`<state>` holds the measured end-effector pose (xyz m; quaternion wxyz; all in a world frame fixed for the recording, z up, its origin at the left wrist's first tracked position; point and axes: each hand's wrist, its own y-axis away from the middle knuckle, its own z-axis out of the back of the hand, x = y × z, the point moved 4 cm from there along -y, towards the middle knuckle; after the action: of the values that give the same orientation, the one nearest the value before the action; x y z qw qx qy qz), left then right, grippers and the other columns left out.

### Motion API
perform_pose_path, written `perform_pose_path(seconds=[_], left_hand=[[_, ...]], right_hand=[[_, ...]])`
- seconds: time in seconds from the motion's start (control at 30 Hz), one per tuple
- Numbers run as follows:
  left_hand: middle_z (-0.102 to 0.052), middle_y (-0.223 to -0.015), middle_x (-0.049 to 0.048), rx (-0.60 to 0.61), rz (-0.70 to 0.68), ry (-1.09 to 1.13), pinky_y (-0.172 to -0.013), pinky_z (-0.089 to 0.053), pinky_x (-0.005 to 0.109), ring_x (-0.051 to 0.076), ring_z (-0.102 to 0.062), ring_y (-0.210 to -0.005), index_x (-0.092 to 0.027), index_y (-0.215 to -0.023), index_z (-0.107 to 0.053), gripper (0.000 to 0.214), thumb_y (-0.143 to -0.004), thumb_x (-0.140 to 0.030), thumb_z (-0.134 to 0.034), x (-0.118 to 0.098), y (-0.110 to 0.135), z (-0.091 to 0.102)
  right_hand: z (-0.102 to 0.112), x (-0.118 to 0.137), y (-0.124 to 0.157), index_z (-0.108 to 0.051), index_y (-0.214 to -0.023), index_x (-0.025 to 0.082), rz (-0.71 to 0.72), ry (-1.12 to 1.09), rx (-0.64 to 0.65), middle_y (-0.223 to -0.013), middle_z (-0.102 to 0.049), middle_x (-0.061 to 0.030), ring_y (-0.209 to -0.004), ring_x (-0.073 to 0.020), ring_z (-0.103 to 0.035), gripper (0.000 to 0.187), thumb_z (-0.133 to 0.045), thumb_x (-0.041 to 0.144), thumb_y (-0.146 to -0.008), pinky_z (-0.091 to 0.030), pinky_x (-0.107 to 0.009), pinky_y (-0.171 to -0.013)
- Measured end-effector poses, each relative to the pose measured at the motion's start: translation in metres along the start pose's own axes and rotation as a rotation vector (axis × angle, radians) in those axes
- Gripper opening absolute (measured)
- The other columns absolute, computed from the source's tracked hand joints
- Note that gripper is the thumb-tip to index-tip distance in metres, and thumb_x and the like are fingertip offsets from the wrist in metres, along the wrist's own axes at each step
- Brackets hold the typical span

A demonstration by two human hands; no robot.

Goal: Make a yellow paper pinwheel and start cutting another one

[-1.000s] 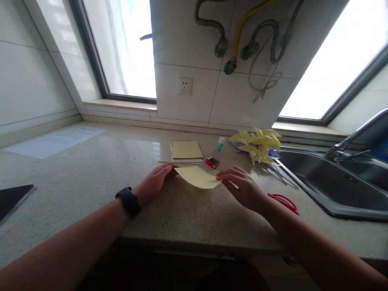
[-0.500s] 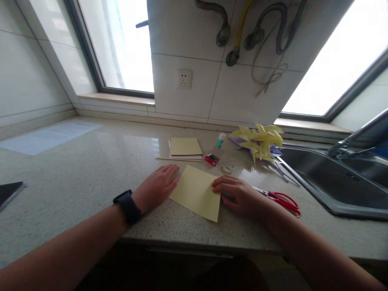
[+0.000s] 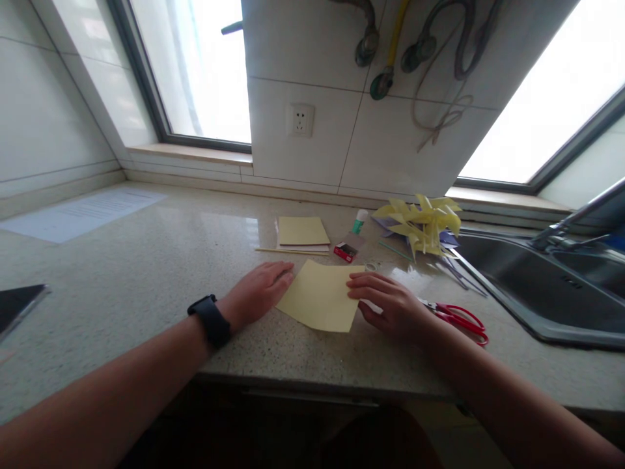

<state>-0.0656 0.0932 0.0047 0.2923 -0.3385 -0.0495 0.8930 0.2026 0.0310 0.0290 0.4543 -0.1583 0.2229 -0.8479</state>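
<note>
My right hand (image 3: 385, 301) has its fingers over the right edge of the yellow sheet (image 3: 319, 296), loosely bent, with a gap between them and my thumb; whether I am pinching the paper, I cannot tell. My left hand (image 3: 261, 294) lies at the sheet's opposite edge, fingers stretched out close together, and I cannot tell whether it grips there. The sheet is on my side of the small red box (image 3: 346, 252), near it, its near edge gently curved. The box has a dark picture on it and a clear piece at its back; I cannot see what it holds. Just beyond the box is a glue stick (image 3: 360, 221), its white cap on its green tube. Left of the box lies a paper stack (image 3: 304, 231), yellow on top, with a thin stick (image 3: 291, 251) along its near edge. Nearer me and to the box's right, a pale ring (image 3: 371, 267) is partly hidden, and red-handled scissors (image 3: 459, 318) lie past my right hand. Folded yellow paper shapes (image 3: 427, 225) are heaped right of the box, and well right of it is the steel sink (image 3: 517, 283), its basin wall slotted.
</note>
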Motion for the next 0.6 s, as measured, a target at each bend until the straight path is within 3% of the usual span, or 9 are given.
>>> perform_pose_path(seconds=[0.37,0.6], left_hand=[[-0.070,-0.129,0.0108,-0.031,0.065,0.224,-0.110,-0.044,0.048,0.028,-0.062,-0.121,-0.018,-0.123,-0.067,0.041,-0.102,-0.042,-0.041,0.002,-0.001,0.004],[-0.070,-0.131,0.0105,-0.045,0.187,0.498,-0.116,-0.037,0.052,0.030,-0.060,-0.127,-0.020,-0.125,-0.066,0.047,-0.100,-0.054,-0.044,0.011,-0.003,0.002]], right_hand=[[0.017,-0.002,-0.009,-0.067,-0.119,0.022,0.067,0.072,-0.135,-0.115,-0.075,-0.0104,-0.115,-0.0249,-0.069,0.034,-0.062,0.007,-0.089,-0.061,-0.043,-0.093],[0.042,0.001,-0.031,-0.057,-0.141,0.031,0.241,0.196,-0.158,-0.131,-0.071,-0.0044,-0.123,-0.0269,-0.066,0.057,-0.069,0.012,-0.088,-0.057,-0.047,-0.105]])
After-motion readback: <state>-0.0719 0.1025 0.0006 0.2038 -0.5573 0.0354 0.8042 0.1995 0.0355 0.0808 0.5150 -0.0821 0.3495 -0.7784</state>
